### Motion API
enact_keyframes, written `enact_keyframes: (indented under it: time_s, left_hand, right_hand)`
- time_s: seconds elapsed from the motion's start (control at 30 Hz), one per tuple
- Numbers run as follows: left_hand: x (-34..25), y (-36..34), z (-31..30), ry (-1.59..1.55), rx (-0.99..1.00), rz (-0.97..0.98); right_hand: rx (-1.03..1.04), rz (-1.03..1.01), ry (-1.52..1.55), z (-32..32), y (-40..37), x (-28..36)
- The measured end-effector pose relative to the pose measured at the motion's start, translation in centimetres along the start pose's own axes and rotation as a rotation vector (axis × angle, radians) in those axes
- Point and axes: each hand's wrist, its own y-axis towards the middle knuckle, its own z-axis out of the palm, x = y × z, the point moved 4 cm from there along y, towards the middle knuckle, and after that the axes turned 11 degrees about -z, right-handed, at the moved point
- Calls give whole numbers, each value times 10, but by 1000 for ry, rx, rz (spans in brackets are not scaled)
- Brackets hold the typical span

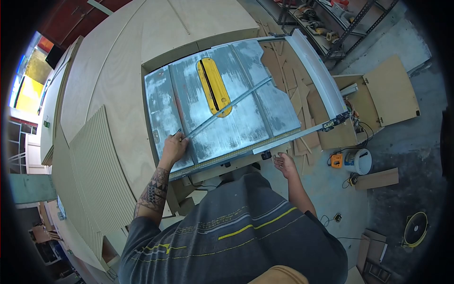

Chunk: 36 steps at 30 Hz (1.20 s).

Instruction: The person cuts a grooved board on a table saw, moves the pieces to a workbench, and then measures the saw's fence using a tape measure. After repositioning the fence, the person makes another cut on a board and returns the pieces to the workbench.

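A table saw with a worn grey metal top [236,132] is in front of me. Its yellow insert plate [215,87] has a dark slot down the middle. A thin metal strip [246,93] lies slantwise across the top, passing over the lower end of the insert. My left hand [175,147] is on the saw top with its fingers closed at the strip's near left end. A small dark piece, too small to name, sticks up by those fingers. My right hand [285,164] is below the front rail, fingers apart and holding nothing, beside a black knob [266,155].
Plywood panels [113,85] surround the saw on the left and behind. A ribbed panel [101,165] leans over the left side. On the right are the saw's fence rail [314,71], an open plywood box [347,118], a white bucket [362,162] and a round fan [416,228].
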Motion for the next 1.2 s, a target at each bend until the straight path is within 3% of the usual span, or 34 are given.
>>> enact_keyframes:
  time_s: [0.13,0.23,0.33,0.43,0.5,0.53,0.6,0.63,0.7,0.83,1.03,1.07,1.13,1.17,1.2]
  left_hand:
    - [-5,-37,29,13,-68,-115]
    - [-5,-51,58,-18,-89,-255]
    - [-30,-44,73,33,-119,-191]
    - [-76,-42,83,122,-169,-166]
    - [-118,-60,67,93,-193,-336]
    - [-120,-60,76,105,-189,-330]
    - [-113,-68,90,91,-174,-353]
    - [-113,-77,97,59,-157,-369]
    - [-113,-93,106,17,-136,-298]
    - [-120,-142,94,-54,-171,-338]
    - [-86,-215,115,-283,9,-129]
    - [-74,-229,124,-306,37,-138]
    - [-48,-257,149,-345,74,-140]
    - [-32,-270,164,-330,90,-169]
    - [-16,-280,175,-316,106,-196]
  right_hand:
    - [-60,77,-181,-24,32,6]
    - [-46,90,-75,-21,65,11]
    - [-33,-150,317,-7,100,23]
    - [-98,-170,332,-2,104,31]
    - [-95,-253,216,-11,131,11]
    - [-66,-273,265,-7,131,13]
    - [59,-191,277,-16,159,-5]
    - [-36,-106,312,2,133,23]
    - [132,-87,500,2,180,0]
    - [267,69,493,12,182,0]
    - [220,219,472,21,161,27]
    - [210,209,463,-4,193,-1]
    - [217,-36,76,-46,219,-68]
    - [219,53,-15,-47,172,-64]
    - [81,318,228,-37,124,-64]
